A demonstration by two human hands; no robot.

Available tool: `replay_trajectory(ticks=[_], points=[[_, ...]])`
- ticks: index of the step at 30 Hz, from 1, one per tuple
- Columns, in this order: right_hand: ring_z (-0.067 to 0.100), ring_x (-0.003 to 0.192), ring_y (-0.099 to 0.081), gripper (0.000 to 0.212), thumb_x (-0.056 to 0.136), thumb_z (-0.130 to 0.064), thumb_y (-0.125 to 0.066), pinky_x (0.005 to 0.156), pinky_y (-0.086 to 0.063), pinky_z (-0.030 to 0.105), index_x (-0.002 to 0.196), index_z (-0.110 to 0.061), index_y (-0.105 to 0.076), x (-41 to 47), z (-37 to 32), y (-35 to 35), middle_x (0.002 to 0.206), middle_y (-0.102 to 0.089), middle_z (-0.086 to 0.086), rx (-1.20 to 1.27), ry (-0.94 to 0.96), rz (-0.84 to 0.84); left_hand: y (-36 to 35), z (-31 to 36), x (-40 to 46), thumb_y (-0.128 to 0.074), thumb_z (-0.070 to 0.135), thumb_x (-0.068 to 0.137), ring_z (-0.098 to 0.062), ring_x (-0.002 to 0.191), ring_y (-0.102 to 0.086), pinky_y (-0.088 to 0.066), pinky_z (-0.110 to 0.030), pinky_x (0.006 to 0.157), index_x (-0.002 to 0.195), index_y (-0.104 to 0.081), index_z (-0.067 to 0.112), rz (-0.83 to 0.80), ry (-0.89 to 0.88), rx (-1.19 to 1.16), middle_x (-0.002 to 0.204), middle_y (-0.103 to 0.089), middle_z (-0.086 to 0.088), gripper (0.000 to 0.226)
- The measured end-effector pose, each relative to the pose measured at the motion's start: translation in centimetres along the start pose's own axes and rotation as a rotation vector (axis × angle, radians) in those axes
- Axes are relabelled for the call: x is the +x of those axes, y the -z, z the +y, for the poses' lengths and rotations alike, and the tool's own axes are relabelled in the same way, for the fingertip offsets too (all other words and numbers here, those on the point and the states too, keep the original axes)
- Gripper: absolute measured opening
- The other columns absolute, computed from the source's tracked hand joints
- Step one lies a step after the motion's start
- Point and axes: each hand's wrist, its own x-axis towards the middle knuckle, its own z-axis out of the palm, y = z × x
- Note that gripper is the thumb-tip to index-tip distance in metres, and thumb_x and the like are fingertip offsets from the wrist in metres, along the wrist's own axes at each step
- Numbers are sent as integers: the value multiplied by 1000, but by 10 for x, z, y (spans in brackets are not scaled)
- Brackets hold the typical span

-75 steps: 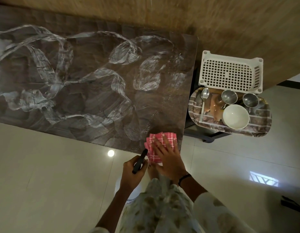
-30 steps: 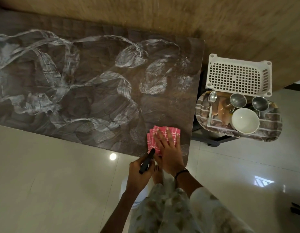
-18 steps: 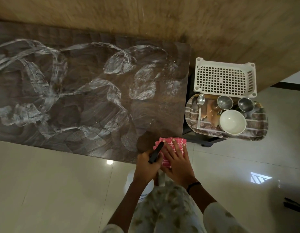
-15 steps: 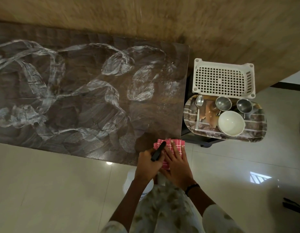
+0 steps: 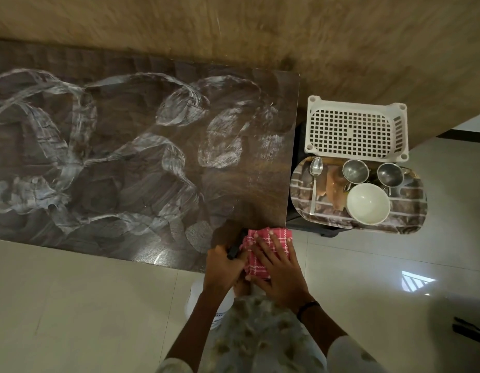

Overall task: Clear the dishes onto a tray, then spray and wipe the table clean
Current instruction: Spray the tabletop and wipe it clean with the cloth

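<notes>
The dark wooden table carries white foamy smears across most of its top. At its near right corner my right hand presses flat on a folded pink checked cloth. Beside it my left hand grips a white spray bottle by its black trigger head; the bottle's body hangs below the table edge. To the right, a patterned tray holds a white bowl, two steel cups and a spoon.
A white perforated plastic basket stands behind the tray, against the tan wall. The tray rests on a low dark stand close to the table's right edge. Pale floor tiles lie in front of the table.
My right hand has slid the pink cloth back toward me and to the right, to the table's near corner. My left hand with the spray bottle has come in close beside it.
</notes>
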Motion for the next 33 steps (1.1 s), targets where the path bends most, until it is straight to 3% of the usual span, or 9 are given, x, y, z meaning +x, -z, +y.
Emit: replay_trajectory(ticks=[6, 13, 18, 24, 28, 31, 33], points=[[29, 146, -15, 77, 88, -74, -31, 114, -19, 61, 149, -27, -29, 22, 24, 26, 156, -27, 0, -56, 5, 98, 7, 3, 5, -68, 19, 84, -4, 45, -46, -33, -7, 42, 81, -66, -3, 66, -12, 33, 50, -48, 7, 22], [36, 144, -19, 82, 86, -77, -26, 112, -16, 65, 148, -24, -30, 100, 29, 61, 156, -27, 4, -99, -73, 124, 18, 6, 12, -72, 22, 81, -6, 59, -59, -43, -12, 59, 81, -67, 5, 73, -76, -74, 61, -61, 5, 17], [37, 145, -14, 80, 88, -74, -8, 111, -10, 67, 150, -26, -25, 111, -7, 49, 158, -22, 3, -86, 62, 95, 23, 15, 12, -71, 16, 82, 4, 51, -54, -40, -6, 52, 80, -64, 17, 63, -113, -93, 56, -57, 9, 7], [31, 145, -19, 77, 88, -75, -25, 111, -25, 62, 148, -27, -29, 71, 20, 34, 156, -27, 1, -161, 179, 100, 30, 19, 16, -70, 22, 83, -2, 48, -52, -38, -7, 48, 69, -63, 14, 57, -63, -100, 55, -58, 3, 17], [33, 145, -17, 79, 88, -76, -24, 111, -22, 63, 148, -26, -30, 81, 45, 52, 156, -28, 4, -158, 48, 137, 31, 18, 20, -71, 23, 82, -16, 55, -58, -40, -9, 49, 72, -64, 10, 91, -72, -75, 61, -63, -9, 18], [34, 145, -18, 78, 87, -76, -26, 114, -11, 62, 148, -26, -32, 115, 32, 62, 156, -27, 3, -135, -70, 145, 31, 17, 24, -70, 24, 83, -28, 59, -61, -40, -12, 50, 71, -64, 14, 88, -86, -69, 64, -65, -14, 16], [36, 145, -13, 79, 87, -76, -23, 113, -7, 63, 150, -28, -26, 132, 14, 62, 158, -21, 2, -118, -94, 138, 31, 19, 26, -69, 23, 84, -24, 55, -57, -39, -11, 50, 71, -63, 15, 77, -85, -78, 60, -62, -10, 17]])
